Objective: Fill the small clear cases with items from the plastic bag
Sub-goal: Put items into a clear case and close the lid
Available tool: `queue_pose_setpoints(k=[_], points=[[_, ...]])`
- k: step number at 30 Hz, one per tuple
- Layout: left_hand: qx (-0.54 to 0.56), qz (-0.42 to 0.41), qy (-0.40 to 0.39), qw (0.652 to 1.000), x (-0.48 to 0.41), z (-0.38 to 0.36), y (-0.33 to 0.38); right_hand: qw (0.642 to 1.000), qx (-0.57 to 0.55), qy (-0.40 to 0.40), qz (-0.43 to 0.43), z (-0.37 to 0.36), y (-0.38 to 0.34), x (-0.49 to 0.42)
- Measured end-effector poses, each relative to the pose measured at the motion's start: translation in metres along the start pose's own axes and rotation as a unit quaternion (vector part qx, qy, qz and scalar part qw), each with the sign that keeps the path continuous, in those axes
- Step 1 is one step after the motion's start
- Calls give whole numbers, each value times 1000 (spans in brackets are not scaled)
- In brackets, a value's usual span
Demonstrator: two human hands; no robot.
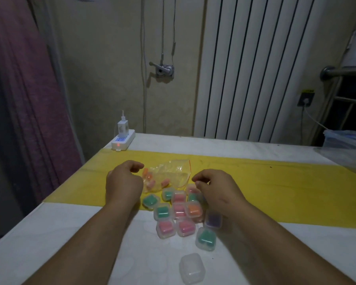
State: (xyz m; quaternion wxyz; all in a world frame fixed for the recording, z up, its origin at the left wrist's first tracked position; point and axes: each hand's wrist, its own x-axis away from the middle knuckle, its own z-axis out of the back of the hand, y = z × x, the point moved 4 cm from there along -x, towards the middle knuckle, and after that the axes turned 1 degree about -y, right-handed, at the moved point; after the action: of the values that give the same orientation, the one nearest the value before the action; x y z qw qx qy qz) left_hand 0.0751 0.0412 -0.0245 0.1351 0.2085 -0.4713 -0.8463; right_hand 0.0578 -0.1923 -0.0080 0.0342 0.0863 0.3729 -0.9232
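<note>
Many small clear cases lie in a loose cluster near the middle of the table, most of them already showing green, pink, orange or purple pieces inside; one empty case stands apart at the near side, and it looks closed. Just beyond the cluster, on the yellow cloth, lies the plastic bag, thin and crumpled, with some pink and orange items visible at its left end. My left hand rests beside the bag with fingers loosely curled, holding nothing that I can see; the right hand hovers over the far right of the cluster, fingers curled, and whether it pinches something I cannot tell. The bag is probably very light and slippery, so it is better to pinch it at the open edge; the cases seem stiff but light, easy to push away, so they want a grip on two opposite sides.
</note>
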Motion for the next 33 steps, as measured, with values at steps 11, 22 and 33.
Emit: queue_pose_setpoints(k=[11, 22, 33], points=[[-315, 39, -63, 946, 2, -13, -4, 997, 41, -58, 28, -40, -37, -47], [68, -2, -47, 997, 7, -17, 6, 976, 116, -163, 81, -59, -46, -55], [127, 69, -52, 988, 10, -14, 8, 981, 78, -172, 47, -57, -46, -56]])
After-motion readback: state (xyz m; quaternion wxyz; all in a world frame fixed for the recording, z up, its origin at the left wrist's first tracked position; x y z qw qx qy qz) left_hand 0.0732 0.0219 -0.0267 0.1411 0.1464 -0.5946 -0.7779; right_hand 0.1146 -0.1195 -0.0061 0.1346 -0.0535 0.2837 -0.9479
